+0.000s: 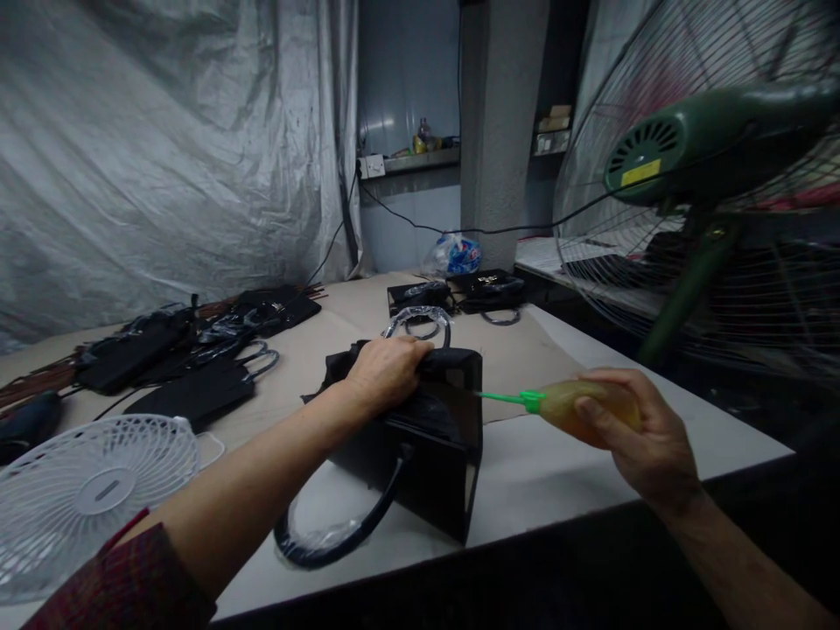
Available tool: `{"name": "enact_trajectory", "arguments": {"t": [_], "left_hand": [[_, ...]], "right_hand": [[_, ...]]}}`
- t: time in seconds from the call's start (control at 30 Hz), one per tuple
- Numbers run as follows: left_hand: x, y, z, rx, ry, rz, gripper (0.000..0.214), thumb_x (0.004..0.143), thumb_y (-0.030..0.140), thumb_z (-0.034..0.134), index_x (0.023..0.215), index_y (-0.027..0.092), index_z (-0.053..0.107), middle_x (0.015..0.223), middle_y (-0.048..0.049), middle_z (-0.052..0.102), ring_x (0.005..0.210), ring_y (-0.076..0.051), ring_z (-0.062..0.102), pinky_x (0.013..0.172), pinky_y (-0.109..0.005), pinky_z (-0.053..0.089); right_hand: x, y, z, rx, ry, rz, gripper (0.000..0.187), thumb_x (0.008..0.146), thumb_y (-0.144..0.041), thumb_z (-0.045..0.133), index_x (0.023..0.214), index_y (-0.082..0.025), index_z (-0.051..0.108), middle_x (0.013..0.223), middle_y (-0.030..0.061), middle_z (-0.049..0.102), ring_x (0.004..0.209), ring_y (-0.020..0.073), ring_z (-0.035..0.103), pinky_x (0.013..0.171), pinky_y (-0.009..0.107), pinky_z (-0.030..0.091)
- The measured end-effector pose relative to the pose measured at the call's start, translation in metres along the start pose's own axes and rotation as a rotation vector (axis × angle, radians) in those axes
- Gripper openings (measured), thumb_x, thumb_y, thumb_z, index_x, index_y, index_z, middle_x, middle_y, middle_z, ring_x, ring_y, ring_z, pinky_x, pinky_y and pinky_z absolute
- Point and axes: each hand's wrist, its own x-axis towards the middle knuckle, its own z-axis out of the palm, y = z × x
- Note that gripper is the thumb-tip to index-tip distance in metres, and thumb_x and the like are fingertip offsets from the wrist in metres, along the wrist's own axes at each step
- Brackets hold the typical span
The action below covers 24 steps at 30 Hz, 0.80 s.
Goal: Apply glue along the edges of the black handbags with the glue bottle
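A black handbag (420,472) stands on the table near its front edge, with plastic-wrapped handles on both sides. The near handle (347,542) hangs down onto the tabletop. My left hand (387,372) is closed over the bag's top edge, its fingertips partly hidden behind the material. In my right hand (649,437) is a squeeze bottle (584,411) of yellowish liquid, held on its side. Its thin green nozzle (502,398) points left, with the tip at the bag's open side edge; whether it touches cannot be made out.
A white fan (98,499) sits at the left front. Several black bag pieces (203,385) lie behind it. More black bags (486,289) and a plastic bag (456,254) are at the back. A large green fan (682,149) stands at the right, its cable crossing behind.
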Motion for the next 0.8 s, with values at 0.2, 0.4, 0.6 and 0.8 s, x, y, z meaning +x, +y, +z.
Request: {"name": "enact_trajectory", "arguments": {"t": [0.2, 0.4, 0.6, 0.8], "left_hand": [[0.028, 0.009, 0.006, 0.054, -0.002, -0.004, 0.033, 0.09, 0.017, 0.053, 0.114, 0.022, 0.075, 0.11, -0.0124, 0.079, 0.103, -0.034, 0.076, 0.087, -0.044, 0.06], [0.046, 0.005, 0.019, 0.081, 0.02, 0.006, 0.032, 0.089, 0.017, 0.053, 0.113, 0.023, 0.074, 0.109, -0.0104, 0.08, 0.1, -0.031, 0.076, 0.085, -0.041, 0.06], [0.053, 0.003, 0.023, 0.086, 0.027, 0.028, 0.031, 0.09, 0.018, 0.052, 0.111, 0.024, 0.074, 0.109, -0.0095, 0.08, 0.1, -0.029, 0.076, 0.087, -0.039, 0.059], [0.053, 0.003, 0.024, 0.079, 0.016, 0.026, 0.03, 0.092, 0.019, 0.053, 0.113, 0.024, 0.073, 0.109, -0.0095, 0.079, 0.101, -0.028, 0.075, 0.088, -0.038, 0.059]], "right_hand": [[0.037, -0.008, 0.003, -0.618, -0.145, -0.61, 0.026, 0.084, -0.048, 0.082, 0.102, -0.032, 0.075, 0.096, 0.0026, 0.071, 0.086, 0.024, 0.066, 0.076, 0.037, 0.058], [0.066, -0.014, 0.001, -0.78, -0.255, -0.79, 0.02, 0.094, -0.045, 0.072, 0.103, -0.029, 0.066, 0.088, 0.0035, 0.069, 0.074, 0.0238, 0.067, 0.061, 0.037, 0.055], [0.081, -0.015, 0.005, -0.817, -0.303, -0.858, 0.017, 0.096, -0.043, 0.069, 0.101, -0.028, 0.063, 0.085, 0.0027, 0.067, 0.066, 0.0211, 0.064, 0.055, 0.034, 0.053], [0.085, -0.019, 0.005, -0.811, -0.376, -0.904, 0.016, 0.095, -0.039, 0.071, 0.104, -0.027, 0.063, 0.087, 0.0025, 0.064, 0.066, 0.019, 0.062, 0.057, 0.032, 0.053]]}}
